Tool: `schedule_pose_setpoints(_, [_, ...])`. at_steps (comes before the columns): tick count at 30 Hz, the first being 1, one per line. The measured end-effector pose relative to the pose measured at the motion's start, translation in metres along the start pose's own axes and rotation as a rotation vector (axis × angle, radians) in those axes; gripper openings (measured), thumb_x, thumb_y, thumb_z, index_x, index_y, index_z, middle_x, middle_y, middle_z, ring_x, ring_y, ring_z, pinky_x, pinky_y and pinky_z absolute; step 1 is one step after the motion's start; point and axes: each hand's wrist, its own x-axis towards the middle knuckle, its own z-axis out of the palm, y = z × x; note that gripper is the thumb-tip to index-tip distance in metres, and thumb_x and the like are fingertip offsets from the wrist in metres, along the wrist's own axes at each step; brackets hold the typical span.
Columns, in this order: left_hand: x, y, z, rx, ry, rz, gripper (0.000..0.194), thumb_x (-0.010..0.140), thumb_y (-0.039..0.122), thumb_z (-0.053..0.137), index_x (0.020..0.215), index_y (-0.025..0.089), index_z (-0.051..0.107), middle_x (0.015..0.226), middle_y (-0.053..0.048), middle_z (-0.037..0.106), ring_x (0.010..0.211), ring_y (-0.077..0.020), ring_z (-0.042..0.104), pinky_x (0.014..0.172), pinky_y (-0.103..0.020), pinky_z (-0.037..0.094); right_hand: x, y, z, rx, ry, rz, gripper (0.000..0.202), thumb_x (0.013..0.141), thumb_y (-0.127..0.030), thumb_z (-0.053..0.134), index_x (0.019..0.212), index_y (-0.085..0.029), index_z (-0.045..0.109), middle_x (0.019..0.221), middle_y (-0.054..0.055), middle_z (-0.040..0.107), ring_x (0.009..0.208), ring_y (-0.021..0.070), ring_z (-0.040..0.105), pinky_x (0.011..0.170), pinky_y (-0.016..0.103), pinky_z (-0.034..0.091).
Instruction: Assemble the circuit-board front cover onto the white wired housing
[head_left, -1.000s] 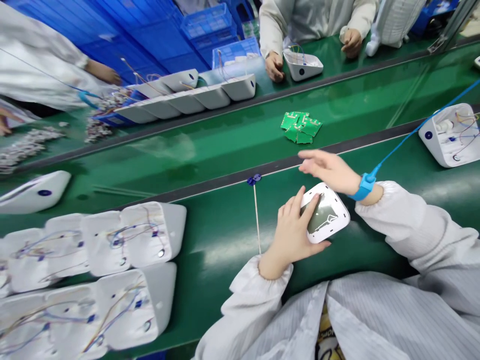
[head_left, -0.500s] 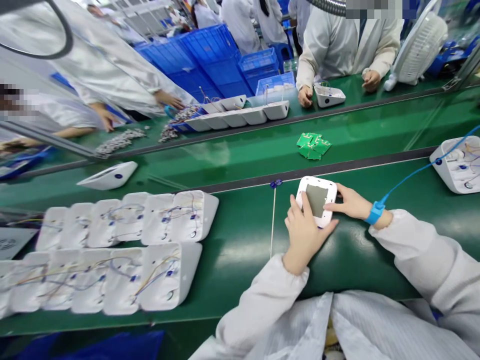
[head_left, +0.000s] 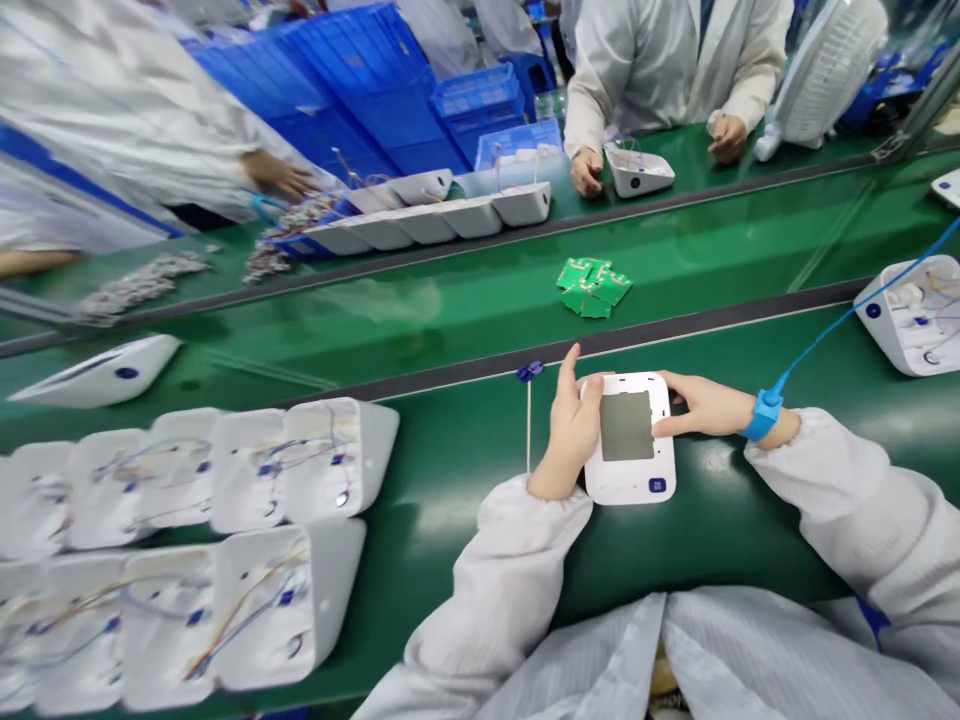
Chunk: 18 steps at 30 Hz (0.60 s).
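Between my two hands is a white plastic front panel [head_left: 628,483] with a grey display window and a small dark blue square near its lower right corner. My left hand [head_left: 576,425] grips its left edge, thumb along the face and index finger pointing up. On the opposite side my right hand [head_left: 705,403] pinches the right edge, thumb on the face by the window; its other fingers are partly hidden behind. A blue wrist strap [head_left: 763,414] with a cord circles my right wrist. Small dark blue parts [head_left: 529,371] lie just beyond my left hand.
Two rows of white housings [head_left: 341,575] with wires fill the left side. Green circuit boards [head_left: 592,287] lie on the belt [head_left: 480,290]. A wired housing [head_left: 919,315] stands at the right. Across the belt, a co-worker's hands [head_left: 587,172] rest near another housing [head_left: 639,172].
The panel has come closer to me and now faces up with its lower part uncovered. My left hand has moved from across its face to its left edge. The view has shifted.
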Motion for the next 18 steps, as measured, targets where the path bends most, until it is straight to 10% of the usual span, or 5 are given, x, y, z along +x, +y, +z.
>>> schedule_pose_setpoints(10, [-0.009,0.001,0.017,-0.113,0.101,0.017,0.052,0.094,0.062,0.049,0.124,0.020,0.058,0.108,-0.010,0.067,0.092,-0.0230,0.064,0.080,-0.035,0.052,0.000,0.001,0.012,0.145,0.189,-0.019,0.068,0.083,-0.045,0.068,0.141,-0.020,0.043,0.137,0.013,0.059,0.120,0.0253,0.061,0.099,0.042,0.051])
schedule_pose_setpoints(14, [-0.035,0.009,0.039,-0.166,0.200,-0.033,0.045,0.093,0.060,0.052,0.114,0.021,0.060,0.112,-0.009,0.066,0.098,-0.0231,0.064,0.082,-0.034,0.052,0.007,-0.008,0.025,0.004,0.569,0.154,0.042,0.089,-0.057,0.053,0.103,-0.019,0.062,0.104,0.009,0.071,0.094,0.0247,0.067,0.081,0.038,0.053])
schedule_pose_setpoints(18, [-0.050,0.015,0.046,-0.199,0.185,-0.101,0.044,0.093,0.060,0.054,0.112,0.021,0.060,0.109,-0.008,0.065,0.095,-0.0222,0.064,0.078,-0.033,0.052,0.012,-0.011,0.026,-0.086,0.631,0.188,0.040,0.085,-0.061,0.055,0.080,-0.021,0.059,0.079,0.003,0.069,0.075,0.0210,0.063,0.066,0.032,0.046])
